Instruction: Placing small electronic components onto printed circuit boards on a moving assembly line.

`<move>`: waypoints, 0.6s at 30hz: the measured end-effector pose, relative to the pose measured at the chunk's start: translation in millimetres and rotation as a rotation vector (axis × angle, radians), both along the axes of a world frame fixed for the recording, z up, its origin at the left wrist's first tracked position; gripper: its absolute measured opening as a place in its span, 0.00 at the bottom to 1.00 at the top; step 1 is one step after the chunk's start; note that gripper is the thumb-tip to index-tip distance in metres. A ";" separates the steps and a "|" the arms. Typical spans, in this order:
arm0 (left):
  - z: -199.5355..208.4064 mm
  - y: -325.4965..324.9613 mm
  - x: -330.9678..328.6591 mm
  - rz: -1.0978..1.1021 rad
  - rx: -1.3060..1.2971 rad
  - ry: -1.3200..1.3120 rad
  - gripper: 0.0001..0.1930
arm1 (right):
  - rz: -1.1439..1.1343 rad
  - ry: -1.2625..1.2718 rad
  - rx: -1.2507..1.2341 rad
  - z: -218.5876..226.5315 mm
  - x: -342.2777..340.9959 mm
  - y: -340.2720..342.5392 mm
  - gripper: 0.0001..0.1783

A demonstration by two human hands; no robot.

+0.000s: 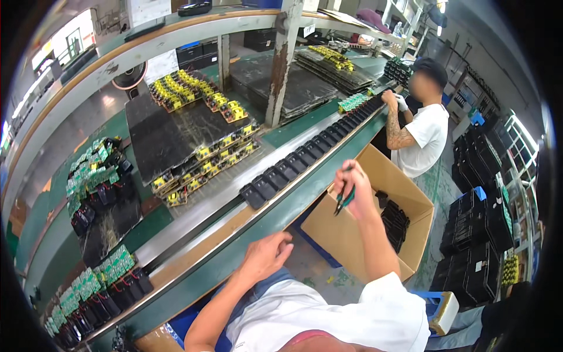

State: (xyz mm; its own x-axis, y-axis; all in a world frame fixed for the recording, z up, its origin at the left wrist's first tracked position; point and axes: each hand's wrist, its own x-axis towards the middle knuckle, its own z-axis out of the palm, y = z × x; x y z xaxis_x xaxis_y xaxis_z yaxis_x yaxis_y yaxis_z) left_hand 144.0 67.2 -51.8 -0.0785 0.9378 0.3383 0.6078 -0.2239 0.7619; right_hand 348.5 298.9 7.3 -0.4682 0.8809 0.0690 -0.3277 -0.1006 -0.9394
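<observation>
Holds pliers [340, 204] in right hand [359, 190], over carton [335, 249], right of bench [305, 206] | wraps fingers round handles | curls left hand [265, 257] loosely, apparently empty | probably light, stiff; best taken by handles, clear of tips

A long green counter [270, 220] runs diagonally across the room, with a chipped post [280, 70] and a raised shelf [158, 44] behind it. The floor [314, 273] is grey, the wall [498, 64] pale. A lamp [441, 7] glows overhead; the bright patch far left is probably a window [73, 41], though blurred.
</observation>
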 end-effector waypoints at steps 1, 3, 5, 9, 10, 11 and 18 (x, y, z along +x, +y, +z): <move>-3.8 4.2 -3.1 -0.081 -0.258 -0.097 0.12 | -0.048 -0.038 -0.011 -1.7 5.9 35.9 0.11; -17.3 6.3 -8.7 -0.044 -0.248 -0.082 0.07 | -0.295 -0.422 0.248 -2.1 -7.9 101.8 0.09; -28.6 6.3 -12.6 -0.074 -0.244 -0.149 0.06 | -0.490 -0.861 0.597 -6.9 1.4 183.9 0.16; -27.9 0.9 -18.3 -0.080 -0.227 -0.283 0.06 | -0.644 -1.241 0.670 -15.4 -14.4 313.8 0.27; -25.3 -1.7 -16.3 -0.066 -0.208 -0.315 0.06 | -0.659 -1.310 0.680 -16.5 -17.8 339.0 0.29; -24.2 -4.0 -14.5 -0.009 -0.185 -0.344 0.06 | -0.571 -1.374 0.599 -16.4 -27.2 351.6 0.27; -18.5 5.8 -21.3 -0.122 -0.171 -0.339 0.08 | -0.332 -1.554 0.785 -64.8 69.4 498.9 0.29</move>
